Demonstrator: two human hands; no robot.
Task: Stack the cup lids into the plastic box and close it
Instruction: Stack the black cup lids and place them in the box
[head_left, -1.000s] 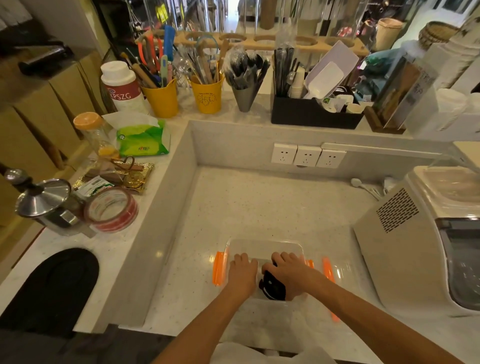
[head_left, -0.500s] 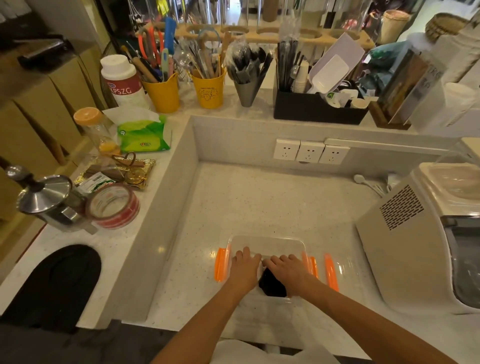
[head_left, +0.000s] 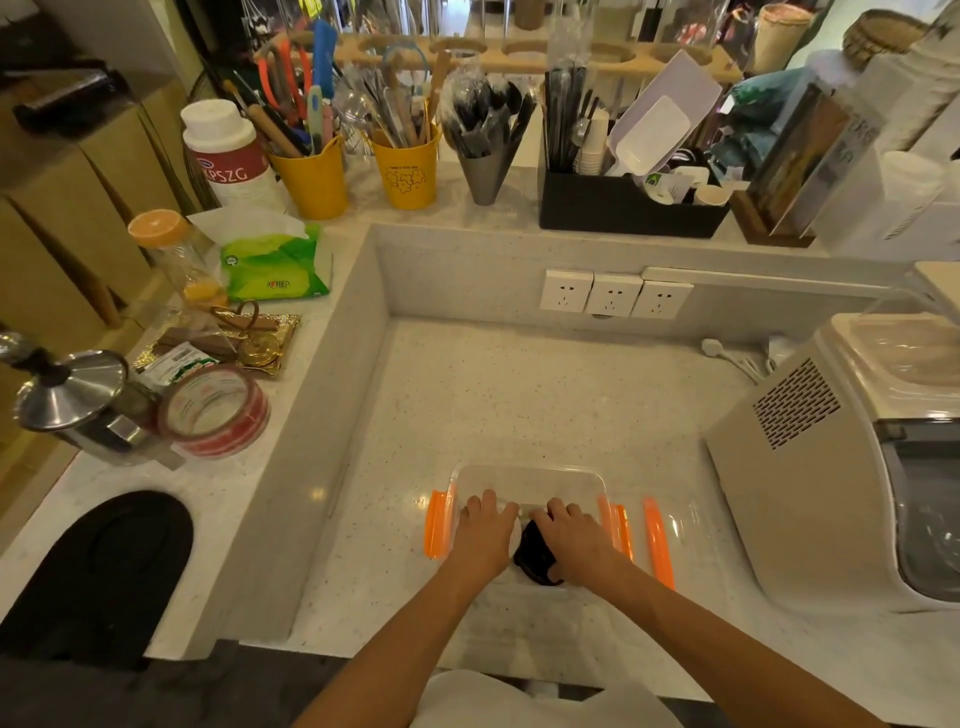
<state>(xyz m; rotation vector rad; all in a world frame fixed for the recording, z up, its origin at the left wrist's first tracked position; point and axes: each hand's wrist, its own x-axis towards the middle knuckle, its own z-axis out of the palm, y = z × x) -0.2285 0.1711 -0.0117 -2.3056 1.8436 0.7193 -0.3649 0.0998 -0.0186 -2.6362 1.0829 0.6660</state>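
Both hands worked inside the clear plastic box, which sat on the speckled pale stone bench near its front edge. The left hand lay palm down with its fingers extended forward and close together, resting on something white at the box's left side; whether it was a lid could not be told. Its grip was flat and loosely closed, not pinching. The right hand lay palm down with its fingers curled over a stack of black cup lids, its grip pressed onto the top and right side of the stack. The stack stood in the near part of the box, between the two hands, and appeared round and dark with a matte surface.

The box was rectangular, translucent, with rounded corners and thin walls. An orange latch flap hung open on its left side, and another orange flap on its right. The clear box lid lay flat on the bench just beside the box on the right, with an orange strip along its near side.

A cream-coloured appliance with a perforated vent panel stood well to the right. Three white wall sockets were set in the bench's rear upstand.
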